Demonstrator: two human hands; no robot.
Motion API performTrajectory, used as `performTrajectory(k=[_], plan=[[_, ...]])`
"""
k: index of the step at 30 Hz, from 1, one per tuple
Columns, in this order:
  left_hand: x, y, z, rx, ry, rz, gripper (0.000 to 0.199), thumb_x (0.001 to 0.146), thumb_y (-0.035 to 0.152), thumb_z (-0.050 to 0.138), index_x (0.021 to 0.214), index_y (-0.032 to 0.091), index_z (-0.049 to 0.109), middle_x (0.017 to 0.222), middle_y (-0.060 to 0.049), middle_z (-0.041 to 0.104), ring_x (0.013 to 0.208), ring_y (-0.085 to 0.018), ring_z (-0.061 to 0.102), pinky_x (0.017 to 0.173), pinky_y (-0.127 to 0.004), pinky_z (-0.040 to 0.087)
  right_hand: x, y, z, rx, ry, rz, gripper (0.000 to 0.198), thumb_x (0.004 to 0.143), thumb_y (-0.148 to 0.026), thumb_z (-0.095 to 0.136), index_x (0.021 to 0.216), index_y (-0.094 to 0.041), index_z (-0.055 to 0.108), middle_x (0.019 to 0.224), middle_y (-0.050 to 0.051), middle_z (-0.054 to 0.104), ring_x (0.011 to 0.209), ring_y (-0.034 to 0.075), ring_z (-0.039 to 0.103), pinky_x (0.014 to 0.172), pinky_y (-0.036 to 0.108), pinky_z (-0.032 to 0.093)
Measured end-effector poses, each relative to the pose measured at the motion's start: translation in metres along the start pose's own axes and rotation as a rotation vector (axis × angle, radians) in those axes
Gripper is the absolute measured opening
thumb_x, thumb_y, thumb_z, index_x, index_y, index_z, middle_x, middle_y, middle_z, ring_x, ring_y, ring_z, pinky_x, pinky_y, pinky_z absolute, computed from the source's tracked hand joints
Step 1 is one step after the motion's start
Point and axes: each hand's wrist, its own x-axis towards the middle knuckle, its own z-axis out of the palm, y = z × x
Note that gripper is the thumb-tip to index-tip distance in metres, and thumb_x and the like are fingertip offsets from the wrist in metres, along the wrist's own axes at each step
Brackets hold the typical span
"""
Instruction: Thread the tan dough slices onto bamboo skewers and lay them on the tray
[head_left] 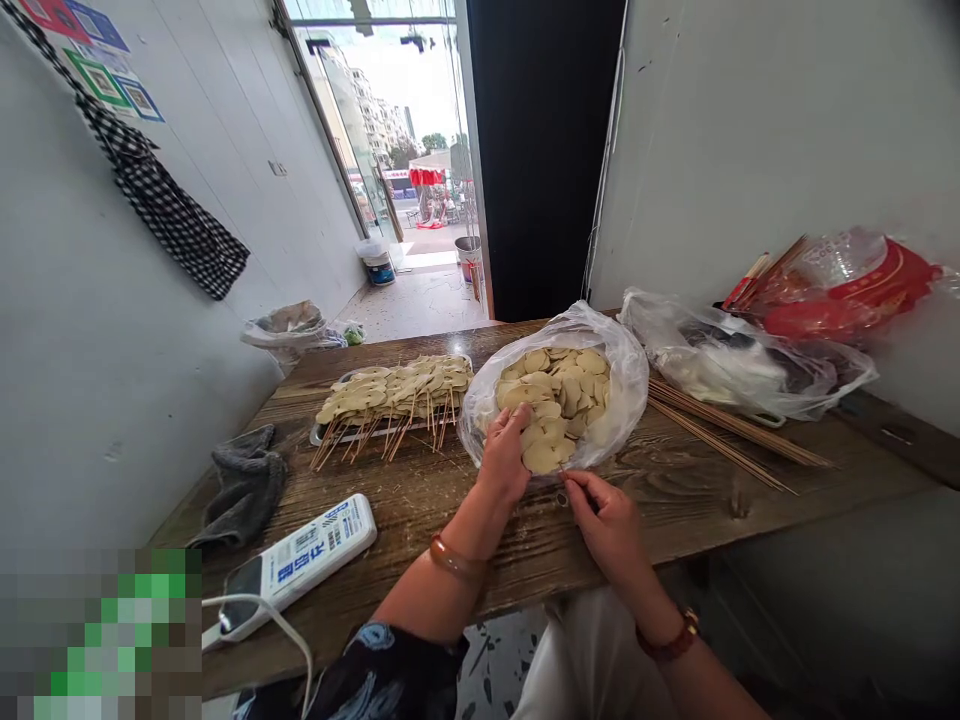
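White walls close in a narrow room that opens onto a bright street, and a dark wooden counter (420, 510) runs across the head view. On it, straight ahead of the person, sits a clear plastic bag (626, 385) rolled open around a heap of pale round slices (559, 400). The left hand (504, 455) rests at the bag's near-left edge, its fingers curled loosely over the nearest slices, touching them; whether it has one pinched cannot be told. The right hand (607, 520) lies just below the bag's near rim, fingers closed in a pinch on something thin, too small to make out. So the slices lie just ahead of both hands, and the left hand is the nearer, already on them. Left of the bag, a metal tray (330, 432) holds finished skewers (390, 395), their sticks pointing toward the person. Right of the bag, bare bamboo sticks (720, 430) lie on the counter, their long axis running from the bag out to the right, nearer the right hand.
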Motion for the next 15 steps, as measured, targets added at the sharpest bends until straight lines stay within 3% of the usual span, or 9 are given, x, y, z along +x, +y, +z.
performTrajectory(k=[7,12,15], plan=[[0.0038,0.0061,-0.0046,-0.058,0.017,-0.032,0.035,0.067,0.032,0.077,0.094,0.013,0.066,0.083,-0.008,0.073,0.087,-0.024,0.069,0.081,-0.036,0.055,-0.0010,0.0002,0.0009,-0.026,-0.067,-0.017,0.026,0.091,-0.033,0.049,0.091,-0.021,0.073,0.084,0.003,0.075,0.073,0.019,0.068,0.071,0.027,0.051],[0.0070,0.0051,-0.0081,-0.065,0.085,-0.015,0.032,0.064,0.029,0.079,0.088,0.013,0.066,0.077,-0.006,0.072,0.080,-0.023,0.070,0.078,-0.035,0.056,-0.0009,-0.0007,0.0016,-0.023,-0.094,-0.023,0.028,0.091,-0.035,0.049,0.087,-0.019,0.071,0.074,0.003,0.072,0.063,0.016,0.065,0.064,0.024,0.049],[0.0079,0.0050,-0.0090,-0.074,0.056,-0.018,0.033,0.063,0.028,0.079,0.089,0.013,0.065,0.077,-0.007,0.072,0.081,-0.024,0.070,0.077,-0.035,0.056,-0.0010,-0.0016,0.0011,-0.030,-0.106,-0.004,0.030,0.091,-0.037,0.048,0.087,-0.019,0.071,0.069,0.003,0.071,0.058,0.016,0.063,0.057,0.024,0.048]])
